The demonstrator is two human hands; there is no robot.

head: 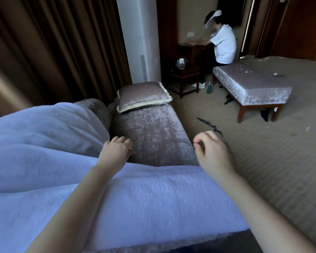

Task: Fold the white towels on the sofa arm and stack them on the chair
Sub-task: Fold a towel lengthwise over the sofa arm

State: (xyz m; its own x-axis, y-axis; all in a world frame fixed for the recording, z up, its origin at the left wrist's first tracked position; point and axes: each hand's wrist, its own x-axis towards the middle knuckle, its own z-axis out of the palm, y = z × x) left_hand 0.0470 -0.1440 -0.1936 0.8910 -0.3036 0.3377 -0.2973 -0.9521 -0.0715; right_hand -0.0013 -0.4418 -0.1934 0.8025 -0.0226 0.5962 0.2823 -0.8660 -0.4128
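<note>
While the two bare arms are reaching forward in the head view, the fluffy white terry towels [153,198] are lying spread over the near arm of the mauve-grey velvet sofa [153,136], and more white cloth is bunching up at the left over its backrest. The left hand [115,152] is hanging just past the far edge of the towels, its fingers [125,143] drooping loosely toward the seat and gripping nothing. The right hand [212,154] is hovering off the right side of the sofa above the beige ribbed carpet [272,161], its fingers [201,141] curling narrow, thumb meeting forefinger, holding nothing visible. A fringed velvet square cushion [144,96] is resting at the far end of the seat. At the far right a person in a white shirt [223,46] is sitting on a long grey velvet footstool with wooden legs [254,88].
</note>
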